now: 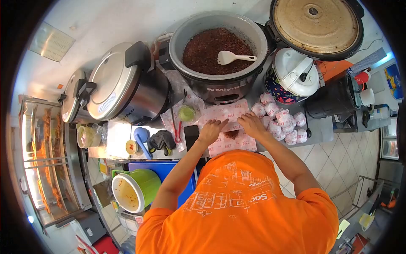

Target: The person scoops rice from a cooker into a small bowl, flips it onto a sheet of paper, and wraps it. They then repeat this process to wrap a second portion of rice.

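Note:
Printed wrapping paper [224, 111] lies on the counter in front of the person, with a small mound of reddish-brown rice [231, 134] on it. My left hand [212, 130] pinches the paper's edge left of the mound. On the right, my right hand [251, 123] pinches the same edge, which is lifted and folded slightly over the rice. Several wrapped rice bundles [284, 118] are piled just right of my right hand. Beyond the paper stands a large open cooker [219, 84] of the same rice, a white paddle [234, 57] resting inside.
A black phone [192, 136], red tongs [179, 132] and a green-topped cup [186, 113] are left of the paper. Closed cookers [146, 95] stand farther left. A patterned pot [294, 76] is at the back right. A green bucket [148, 186] is below the counter's left part.

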The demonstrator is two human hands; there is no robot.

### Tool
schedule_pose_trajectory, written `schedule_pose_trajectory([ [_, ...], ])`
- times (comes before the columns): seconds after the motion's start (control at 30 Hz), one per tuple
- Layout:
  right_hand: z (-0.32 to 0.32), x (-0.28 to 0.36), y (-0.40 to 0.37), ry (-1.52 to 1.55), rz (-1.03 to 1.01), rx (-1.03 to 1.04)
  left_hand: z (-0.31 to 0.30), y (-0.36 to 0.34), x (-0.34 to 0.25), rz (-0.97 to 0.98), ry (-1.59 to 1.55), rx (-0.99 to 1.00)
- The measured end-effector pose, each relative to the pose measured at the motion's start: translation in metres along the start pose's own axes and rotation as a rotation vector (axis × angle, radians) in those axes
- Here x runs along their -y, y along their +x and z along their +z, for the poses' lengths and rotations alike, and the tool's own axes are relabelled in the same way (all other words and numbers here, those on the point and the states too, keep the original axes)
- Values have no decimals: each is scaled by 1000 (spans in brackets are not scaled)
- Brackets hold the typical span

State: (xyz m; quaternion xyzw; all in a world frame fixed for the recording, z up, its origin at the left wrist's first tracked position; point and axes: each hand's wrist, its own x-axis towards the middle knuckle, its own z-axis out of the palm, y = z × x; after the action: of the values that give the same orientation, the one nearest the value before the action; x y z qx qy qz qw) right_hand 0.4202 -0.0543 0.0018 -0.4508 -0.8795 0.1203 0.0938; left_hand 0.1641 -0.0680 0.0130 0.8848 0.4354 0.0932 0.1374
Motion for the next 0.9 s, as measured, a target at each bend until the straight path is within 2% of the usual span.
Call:
schedule_pose_trajectory([
  [0.07,8,-1,-10,-4,-2,20,3,-6,-4,50,61,78],
  [0.13,9,3,-13,-58,117,-69,9,-16,-5,152,179,145],
  [0.17,8,2,-12,-54,125,-73,12,-19,-3,159,181,151],
  [0.23,-2,0,-8,-253,157,-266,14,-23,-5,106,169,255],
  [0.27,-1,-5,-7,-249,168,-264,16,-27,-9,115,168,264],
  [0.33,-9,-12,-2,90,222,13,10,-26,-18,184,184,42],
  [0.37,-12,-12,-1,91,228,11,10,-23,-19,189,184,44],
  [0.43,-39,1,7,501,661,290,11,-20,-24,192,-18,32],
  [0.57,-17,-2,-13,508,603,196,16,-18,-35,72,-71,92],
  [0.63,17,-12,-24,531,480,-98,15,-15,-39,70,-37,93],
  [0.77,35,-9,-47,513,490,-87,27,-14,-47,81,-71,42],
  [0.83,36,-1,-60,741,580,-73,21,-14,-61,28,-168,64],
  [0.9,39,9,-74,679,558,-105,8,-10,-80,-40,-165,83],
])
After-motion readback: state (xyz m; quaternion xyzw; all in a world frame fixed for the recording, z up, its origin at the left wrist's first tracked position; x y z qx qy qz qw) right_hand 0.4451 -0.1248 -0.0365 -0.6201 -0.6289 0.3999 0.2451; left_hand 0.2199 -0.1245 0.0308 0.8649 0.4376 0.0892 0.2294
